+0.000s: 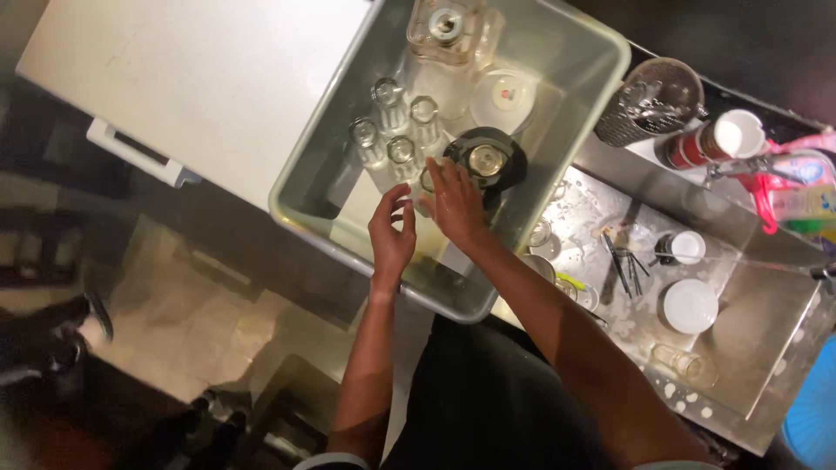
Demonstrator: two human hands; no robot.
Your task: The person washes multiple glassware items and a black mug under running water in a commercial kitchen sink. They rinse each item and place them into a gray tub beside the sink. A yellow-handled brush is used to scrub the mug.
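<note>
A glass [428, 179] stands in the grey tub [557, 113], under the right hand [455, 202], whose fingers grasp it; the left hand [392, 233] hovers open beside. Beyond: four glasses [394, 130] already racked — dishes [690, 305] wait in the sink [766, 322].

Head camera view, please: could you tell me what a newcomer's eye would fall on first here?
Most striking is the grey plastic tub at the centre top, holding upturned clear glasses, a blender jug and a white bowl. The left hand and right hand meet over it beside a black lid. To the right lies a wet steel sink with white saucers and cutlery.
</note>
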